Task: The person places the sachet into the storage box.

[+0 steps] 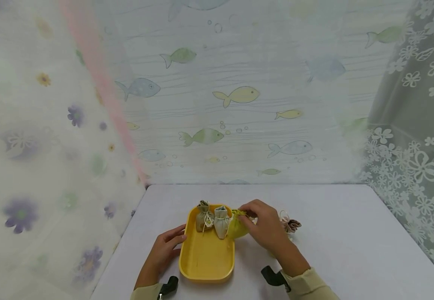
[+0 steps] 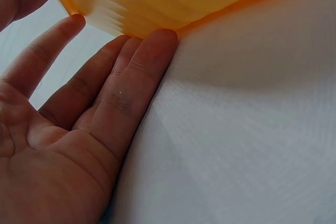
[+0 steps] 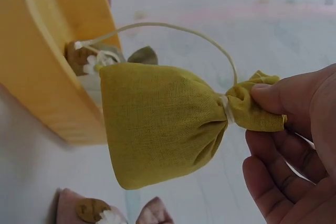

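Observation:
My right hand point(image 1: 263, 225) pinches the gathered neck of a yellow-green drawstring pouch point(image 1: 237, 227) over the right rim of a yellow tray point(image 1: 205, 264). In the right wrist view the pouch point(image 3: 163, 124) hangs sideways from thumb and fingers, its pale cord looping loose. A brown pouch point(image 1: 204, 221) and a pale grey pouch point(image 1: 221, 225) stand side by side at the tray's far end. Fingers extended, my left hand point(image 1: 163, 248) touches the tray's left side; in the left wrist view its fingertips point(image 2: 160, 40) lie against the lower edge of the wall.
A pinkish-brown pouch point(image 1: 291, 225) lies on the white table point(image 1: 352, 250) just right of my right hand, partly hidden by it. Fish-patterned sheeting point(image 1: 239, 158) hangs behind the table's far edge, and flowered sheeting point(image 1: 51, 175) borders the left side.

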`<action>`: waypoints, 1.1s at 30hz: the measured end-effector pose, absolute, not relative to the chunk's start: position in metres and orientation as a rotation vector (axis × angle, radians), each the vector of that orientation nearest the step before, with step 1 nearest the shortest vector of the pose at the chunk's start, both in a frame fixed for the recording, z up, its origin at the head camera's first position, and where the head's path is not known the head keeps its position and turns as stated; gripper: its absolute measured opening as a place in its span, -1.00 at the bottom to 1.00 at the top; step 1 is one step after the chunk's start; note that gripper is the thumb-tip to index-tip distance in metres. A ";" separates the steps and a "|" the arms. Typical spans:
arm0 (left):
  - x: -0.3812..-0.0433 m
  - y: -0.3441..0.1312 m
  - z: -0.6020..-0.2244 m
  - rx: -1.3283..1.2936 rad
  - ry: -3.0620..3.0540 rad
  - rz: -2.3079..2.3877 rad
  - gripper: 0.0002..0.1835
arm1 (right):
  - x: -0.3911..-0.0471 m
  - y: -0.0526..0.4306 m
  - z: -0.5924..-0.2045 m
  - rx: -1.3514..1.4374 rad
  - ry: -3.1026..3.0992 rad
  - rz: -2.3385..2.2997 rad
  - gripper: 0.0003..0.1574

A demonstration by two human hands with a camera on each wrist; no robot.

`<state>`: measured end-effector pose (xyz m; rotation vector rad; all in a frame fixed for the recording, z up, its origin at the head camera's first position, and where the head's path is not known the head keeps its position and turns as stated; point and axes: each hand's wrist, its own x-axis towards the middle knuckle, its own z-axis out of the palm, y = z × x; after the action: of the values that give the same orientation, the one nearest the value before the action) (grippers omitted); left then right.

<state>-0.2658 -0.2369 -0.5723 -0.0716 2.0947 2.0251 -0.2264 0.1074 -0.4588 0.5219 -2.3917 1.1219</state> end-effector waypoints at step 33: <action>-0.265 -0.235 -0.570 -0.119 2.123 1.997 -0.36 | -0.244 0.052 -0.466 0.789 -2.447 1.175 -0.80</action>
<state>-0.2645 -0.2355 -0.5703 -0.1187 2.1228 1.9966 -0.2440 0.0521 -0.4662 0.7888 -2.4468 1.1755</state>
